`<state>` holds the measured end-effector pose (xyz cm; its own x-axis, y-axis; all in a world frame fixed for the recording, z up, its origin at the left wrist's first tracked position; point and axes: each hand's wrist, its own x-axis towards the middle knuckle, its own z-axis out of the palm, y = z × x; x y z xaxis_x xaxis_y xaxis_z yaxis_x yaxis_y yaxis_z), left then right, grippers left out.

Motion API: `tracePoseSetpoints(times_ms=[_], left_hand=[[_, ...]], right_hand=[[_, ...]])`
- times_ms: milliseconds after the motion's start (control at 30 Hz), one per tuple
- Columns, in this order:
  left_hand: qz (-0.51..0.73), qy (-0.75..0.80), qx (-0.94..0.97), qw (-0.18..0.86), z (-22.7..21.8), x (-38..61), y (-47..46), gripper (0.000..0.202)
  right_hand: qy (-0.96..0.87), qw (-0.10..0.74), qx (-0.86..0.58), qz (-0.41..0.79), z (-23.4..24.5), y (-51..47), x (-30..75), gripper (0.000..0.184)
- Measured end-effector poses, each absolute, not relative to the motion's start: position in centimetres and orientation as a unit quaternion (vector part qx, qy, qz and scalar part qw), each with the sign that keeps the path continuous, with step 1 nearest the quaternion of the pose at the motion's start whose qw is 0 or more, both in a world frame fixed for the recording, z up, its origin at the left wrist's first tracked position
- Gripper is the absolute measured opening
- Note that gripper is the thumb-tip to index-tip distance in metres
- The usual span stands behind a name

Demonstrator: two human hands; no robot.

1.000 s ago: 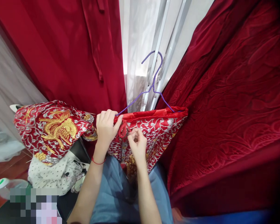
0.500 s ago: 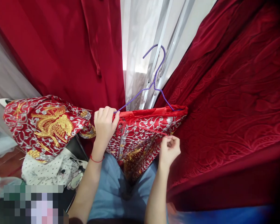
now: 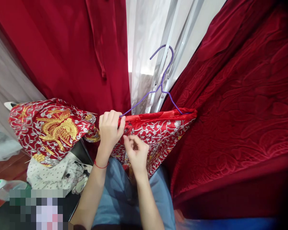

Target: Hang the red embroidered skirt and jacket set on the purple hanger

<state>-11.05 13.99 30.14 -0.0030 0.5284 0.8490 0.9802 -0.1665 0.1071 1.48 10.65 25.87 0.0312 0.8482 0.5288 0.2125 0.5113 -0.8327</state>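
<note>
A red garment (image 3: 158, 131) with silver and gold embroidery hangs over a purple wire hanger (image 3: 162, 83) in front of me. My left hand (image 3: 109, 129) is closed round the garment's top edge and the hanger's left arm. My right hand (image 3: 136, 151) sits just below and to the right of it, fingers pinched together on the cloth near a thin red tie; what it pinches is too small to make out. A red thread bracelet circles my left wrist.
More of the embroidered cloth (image 3: 50, 129), with a gold dragon, drapes to the left over a white dotted cloth (image 3: 55, 175). Red curtains (image 3: 69, 51) and a white sheer (image 3: 144, 48) hang behind. A red velvet cover (image 3: 242, 111) fills the right. A bottle (image 3: 2, 187) lies at lower left.
My right hand pulled a red tie out to the right, then came back to the middle beside my left hand. My left hand kept its hold on the hanger and cloth.
</note>
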Motion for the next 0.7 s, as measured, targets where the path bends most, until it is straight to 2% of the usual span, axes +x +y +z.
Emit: tracePoseSetpoints(times_ms=[67,167,333,400,567,633,700], left_hand=[[-0.403,-0.580,-0.651,0.277,30.2,-11.1,14.0,0.029],[-0.401,-0.575,-0.660,0.270,30.3,-11.3,13.8,0.032],[-0.400,-0.574,-0.670,0.248,30.6,-11.3,13.4,0.028],[-0.404,-0.574,-0.671,0.241,30.6,-11.3,13.4,0.027],[-0.405,-0.566,-0.673,0.249,30.6,-11.3,13.5,0.026],[-0.404,-0.565,-0.673,0.254,30.6,-11.3,13.4,0.027],[-0.402,-0.566,-0.673,0.255,30.6,-11.3,13.4,0.027]], right_hand=[[-0.640,0.574,-0.435,0.269,25.4,10.4,0.4,0.022],[-0.638,0.565,-0.439,0.286,24.7,10.7,-0.8,0.032],[-0.660,0.561,-0.416,0.277,24.5,11.6,-0.9,0.016],[-0.738,0.483,-0.402,0.245,24.3,11.5,-0.4,0.011],[-0.890,0.118,-0.395,0.196,23.3,10.1,1.1,0.016],[-0.886,0.057,-0.410,0.211,23.7,9.5,1.7,0.007],[-0.869,0.085,-0.435,0.220,24.7,9.2,2.4,0.012]])
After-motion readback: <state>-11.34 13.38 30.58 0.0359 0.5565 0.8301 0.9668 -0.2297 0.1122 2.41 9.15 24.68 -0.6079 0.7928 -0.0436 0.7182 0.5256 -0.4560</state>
